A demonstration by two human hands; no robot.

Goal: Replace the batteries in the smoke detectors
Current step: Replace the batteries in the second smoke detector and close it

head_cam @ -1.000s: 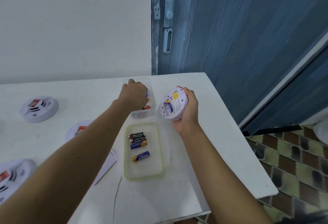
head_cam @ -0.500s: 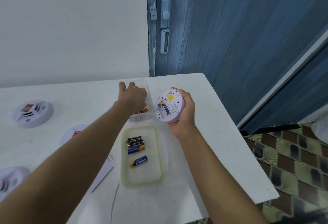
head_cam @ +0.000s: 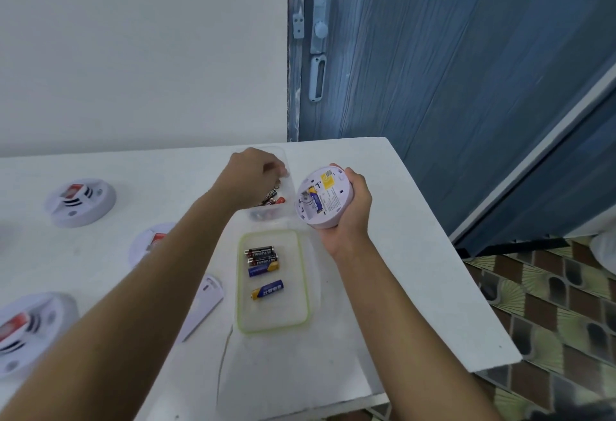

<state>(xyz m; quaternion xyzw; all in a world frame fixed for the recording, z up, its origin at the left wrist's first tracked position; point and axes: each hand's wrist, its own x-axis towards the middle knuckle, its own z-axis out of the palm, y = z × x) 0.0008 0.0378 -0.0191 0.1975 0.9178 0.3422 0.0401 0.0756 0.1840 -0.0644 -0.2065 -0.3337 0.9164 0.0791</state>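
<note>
A white table (head_cam: 383, 287) bears a green-rimmed tray (head_cam: 276, 315) holding four batteries (head_cam: 263, 259) and, just beyond it, a clear tub (head_cam: 289, 187) of more. The right hand (head_cam: 353, 217) wraps round a smoke detector (head_cam: 325, 199), held off the table beside the tub, back showing. The left hand (head_cam: 255, 170) dips into the tub, fingers curled — whether they pinch anything, I cannot tell.

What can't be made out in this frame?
Head view:
- Left hand: its own knuckles hide whether it pinches a battery in the clear tub.
- Held detector: label print too small.
- Middle detector: mostly behind the left forearm.
- Near detector: cut by the left edge.
</note>
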